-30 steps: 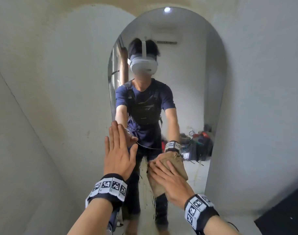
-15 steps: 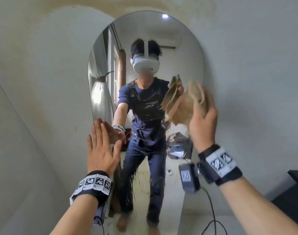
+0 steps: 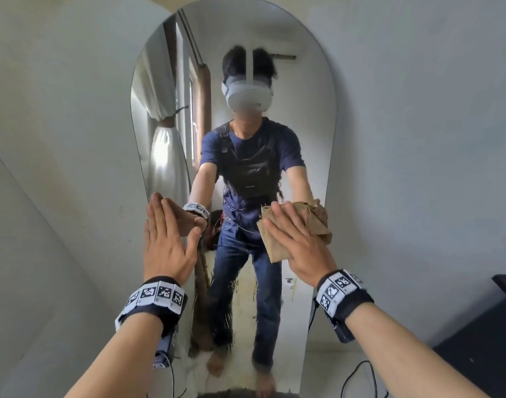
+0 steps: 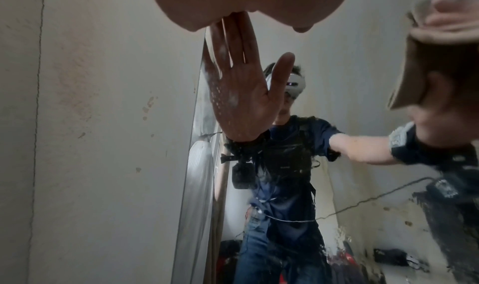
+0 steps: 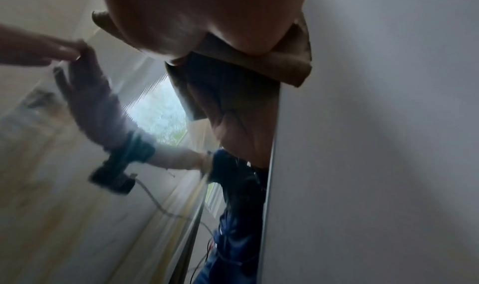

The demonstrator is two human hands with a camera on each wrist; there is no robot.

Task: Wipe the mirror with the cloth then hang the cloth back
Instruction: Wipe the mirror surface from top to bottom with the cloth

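A tall arched mirror (image 3: pixel 303 110) leans against the pale wall. My left hand (image 3: pixel 165 225) lies flat with straight fingers on the mirror's left edge; in the left wrist view only the heel of this hand (image 4: pixel 233 1) shows above its reflection. My right hand (image 3: pixel 294 231) presses a crumpled brown cloth (image 3: pixel 320 222) flat against the glass near the right edge, fingers spread over it. The right wrist view shows that palm (image 5: pixel 194 11) on the cloth (image 5: pixel 285 69), which overlaps the mirror's edge. The cloth (image 4: pixel 427 63) also appears blurred in the left wrist view.
Streaks and grime (image 3: pixel 243 305) cover the lower part of the glass. A dark piece of furniture (image 3: pixel 490 340) stands at the lower right. A black cable (image 3: pixel 358 372) loops on the floor by the mirror's foot. Bare wall flanks both sides.
My right hand came down from the upper right, where it held the cloth bunched in the air, and now presses it flat on the glass. The left hand stays on the left edge.
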